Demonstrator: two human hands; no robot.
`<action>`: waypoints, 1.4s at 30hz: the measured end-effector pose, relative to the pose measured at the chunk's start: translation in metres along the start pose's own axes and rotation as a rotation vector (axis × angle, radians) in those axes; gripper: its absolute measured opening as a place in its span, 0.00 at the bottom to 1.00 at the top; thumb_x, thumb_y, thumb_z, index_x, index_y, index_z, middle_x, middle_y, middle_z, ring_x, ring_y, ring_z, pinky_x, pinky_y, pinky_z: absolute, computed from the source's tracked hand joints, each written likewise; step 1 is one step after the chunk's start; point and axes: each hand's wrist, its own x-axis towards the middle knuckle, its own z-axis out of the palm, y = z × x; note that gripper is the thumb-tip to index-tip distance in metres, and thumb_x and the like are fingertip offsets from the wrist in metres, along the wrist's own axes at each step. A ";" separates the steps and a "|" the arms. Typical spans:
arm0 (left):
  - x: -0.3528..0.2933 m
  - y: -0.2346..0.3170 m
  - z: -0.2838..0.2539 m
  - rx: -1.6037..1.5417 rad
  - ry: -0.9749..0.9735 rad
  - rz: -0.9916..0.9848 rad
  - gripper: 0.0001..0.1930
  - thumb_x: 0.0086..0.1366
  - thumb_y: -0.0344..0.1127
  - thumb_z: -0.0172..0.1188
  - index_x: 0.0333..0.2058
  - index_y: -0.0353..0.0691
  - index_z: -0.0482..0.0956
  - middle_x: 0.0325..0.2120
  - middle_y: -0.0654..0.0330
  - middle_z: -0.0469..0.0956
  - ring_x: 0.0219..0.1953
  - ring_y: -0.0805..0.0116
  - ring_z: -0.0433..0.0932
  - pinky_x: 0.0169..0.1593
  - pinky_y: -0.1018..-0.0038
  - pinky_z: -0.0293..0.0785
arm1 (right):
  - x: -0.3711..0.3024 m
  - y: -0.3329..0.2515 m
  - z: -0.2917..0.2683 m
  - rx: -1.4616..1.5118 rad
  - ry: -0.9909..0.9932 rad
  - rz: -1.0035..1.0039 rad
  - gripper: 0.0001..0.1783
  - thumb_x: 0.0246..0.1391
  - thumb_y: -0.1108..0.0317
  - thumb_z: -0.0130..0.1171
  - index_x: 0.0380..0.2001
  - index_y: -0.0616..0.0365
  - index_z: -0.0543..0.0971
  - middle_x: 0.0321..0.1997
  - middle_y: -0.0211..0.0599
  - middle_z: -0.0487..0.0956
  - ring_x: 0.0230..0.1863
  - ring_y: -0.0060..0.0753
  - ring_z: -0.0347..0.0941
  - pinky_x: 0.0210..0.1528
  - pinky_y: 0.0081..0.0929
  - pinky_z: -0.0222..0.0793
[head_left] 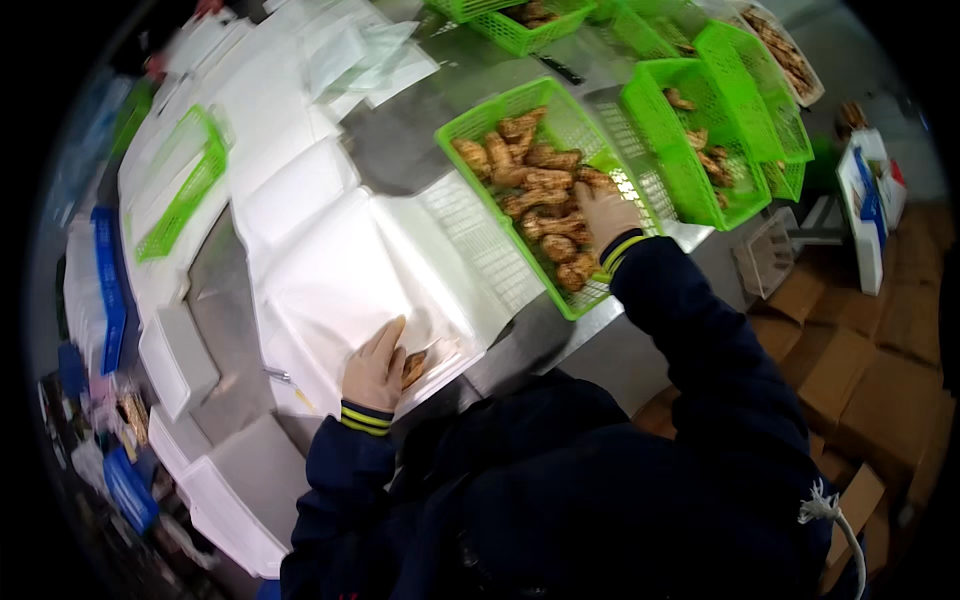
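My left hand [374, 372], in a pale glove, lies with its fingers stretched over the white lining paper [340, 270] of a white box. A brown mushroom [413, 370] sits right beside its fingers, partly hidden by paper folds. My right hand [610, 216], gloved the same way, reaches into a bright green basket [571, 310] from the right. Its fingers are extended over the mushrooms [548, 200] heaped there, with the fingertips by one mushroom [597, 179] near the basket's right side. I see nothing clearly gripped in that hand.
Other green baskets [740, 190] with a few mushrooms stand at the right and back. An empty green basket [190, 190] lies far left. A pen [277, 375] is left of the lined box. White foam boxes [178, 360] line the left; cardboard boxes [870, 400] cover the right floor.
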 end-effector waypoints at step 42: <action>0.017 -0.045 -0.019 0.692 -0.325 -0.291 0.07 0.61 0.36 0.62 0.31 0.44 0.87 0.28 0.55 0.85 0.42 0.59 0.83 0.73 0.51 0.49 | 0.028 -0.278 -0.076 -0.132 0.005 -0.875 0.05 0.49 0.72 0.61 0.27 0.54 0.86 0.29 0.41 0.85 0.38 0.46 0.83 0.44 0.41 0.76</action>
